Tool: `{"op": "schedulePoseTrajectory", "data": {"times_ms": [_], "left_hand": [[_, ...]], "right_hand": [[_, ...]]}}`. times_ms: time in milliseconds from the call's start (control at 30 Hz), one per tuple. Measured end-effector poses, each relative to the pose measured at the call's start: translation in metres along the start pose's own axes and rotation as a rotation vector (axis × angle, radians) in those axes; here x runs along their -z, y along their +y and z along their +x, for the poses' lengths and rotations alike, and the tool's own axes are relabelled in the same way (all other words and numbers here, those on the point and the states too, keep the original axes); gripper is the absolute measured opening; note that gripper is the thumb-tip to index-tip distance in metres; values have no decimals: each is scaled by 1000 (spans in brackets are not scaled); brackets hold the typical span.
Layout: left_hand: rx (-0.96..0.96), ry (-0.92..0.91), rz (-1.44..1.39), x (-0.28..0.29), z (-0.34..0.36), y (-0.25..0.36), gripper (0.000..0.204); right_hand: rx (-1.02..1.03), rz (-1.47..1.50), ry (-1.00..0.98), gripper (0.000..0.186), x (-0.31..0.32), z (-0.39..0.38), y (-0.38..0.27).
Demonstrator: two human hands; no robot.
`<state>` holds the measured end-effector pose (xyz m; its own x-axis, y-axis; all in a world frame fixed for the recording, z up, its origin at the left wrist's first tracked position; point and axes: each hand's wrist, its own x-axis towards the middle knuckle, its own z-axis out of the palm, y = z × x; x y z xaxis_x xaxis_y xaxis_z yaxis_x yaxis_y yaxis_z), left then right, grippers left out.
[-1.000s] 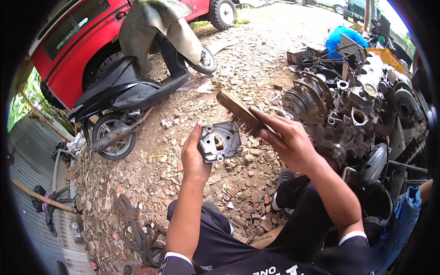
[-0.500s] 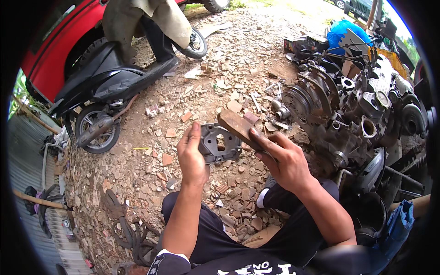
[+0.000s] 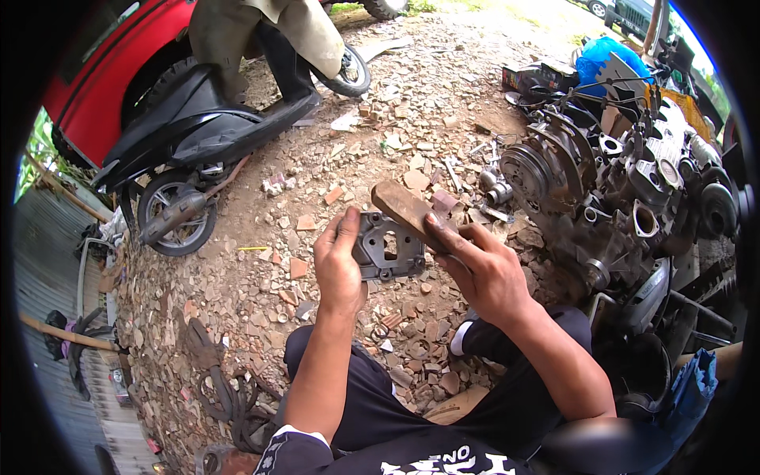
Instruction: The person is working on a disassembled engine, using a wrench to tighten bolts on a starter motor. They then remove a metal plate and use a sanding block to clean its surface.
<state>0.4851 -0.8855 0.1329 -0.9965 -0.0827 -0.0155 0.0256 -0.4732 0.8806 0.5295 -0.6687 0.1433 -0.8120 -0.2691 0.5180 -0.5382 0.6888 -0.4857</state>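
My left hand [image 3: 339,269] is closed around the left side of a grey cast-metal plate [image 3: 407,252] with bolt holes and a central opening, held up above the rubble ground. My right hand [image 3: 492,281] is closed on a worn wooden brush [image 3: 400,207], fingers along its back. The brush's wooden side faces up and overlaps the plate's upper right part; its bristles are mostly hidden, so I cannot tell if they touch the plate. My legs in dark trousers are below both hands.
A large pile of engine parts [image 3: 602,206] fills the right, with a blue plastic bag [image 3: 598,59] behind. A black scooter [image 3: 222,142] stands upper left beside a red vehicle [image 3: 119,79]. Corrugated metal sheet [image 3: 63,261], a pole and dark coiled hose [image 3: 226,396] lie left on broken-tile ground.
Since one second ago the brush has tipped to show more of its wooden back and moved slightly down and left over the plate. The plate remains in my left hand.
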Motion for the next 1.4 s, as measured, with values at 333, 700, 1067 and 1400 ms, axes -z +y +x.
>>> {"op": "schedulePoseTrajectory", "data": {"times_ms": [333, 700, 1067, 1400], "left_hand": [[-74, 53, 259, -14, -25, -46, 41], [-19, 137, -298, 1, -2, -12, 45], [258, -258, -440, -15, -16, -11, 50], [124, -22, -169, -13, -17, -16, 41]], "right_hand": [[-65, 54, 12, 59, -5, 6, -3], [-138, 212, 148, 56, -5, 7, -1], [-470, 530, 58, 55, 0, -8, 8], [-58, 40, 154, 53, -8, -14, -14]]}}
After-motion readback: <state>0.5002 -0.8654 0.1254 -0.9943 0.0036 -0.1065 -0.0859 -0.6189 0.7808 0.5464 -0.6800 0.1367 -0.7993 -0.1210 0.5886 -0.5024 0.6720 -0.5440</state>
